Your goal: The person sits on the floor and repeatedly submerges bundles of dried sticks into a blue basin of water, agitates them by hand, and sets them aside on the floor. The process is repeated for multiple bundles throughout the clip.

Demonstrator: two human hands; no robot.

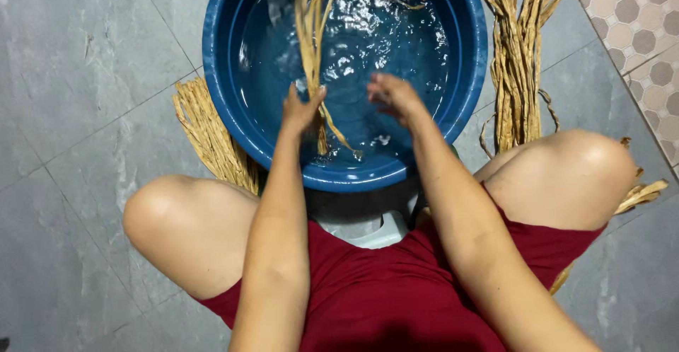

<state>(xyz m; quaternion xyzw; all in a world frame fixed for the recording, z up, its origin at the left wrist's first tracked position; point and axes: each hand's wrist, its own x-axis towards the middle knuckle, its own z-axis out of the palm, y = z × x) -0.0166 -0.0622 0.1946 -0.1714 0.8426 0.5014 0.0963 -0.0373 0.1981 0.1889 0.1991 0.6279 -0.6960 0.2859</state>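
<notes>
**Dried leaves being soaked in a blue basin**

A bunch of dried straw-coloured leaves (315, 33) stands tilted in a blue basin (226, 104) of rippling water (396, 33). The left hand (300, 109) is closed around the lower stems, gripping them over the water. The right hand (395, 96) hovers just beside it, fingers loosely curled and holding nothing. Keeping the grip low and over the middle of the basin would likely stop drips passing the rim. More dry bundles lie on the grey tiled floor: one (209, 136) tucked against the basin's left edge, one (518, 62) to its right. The person's bare knees flank the basin, leaving little open room.
</notes>
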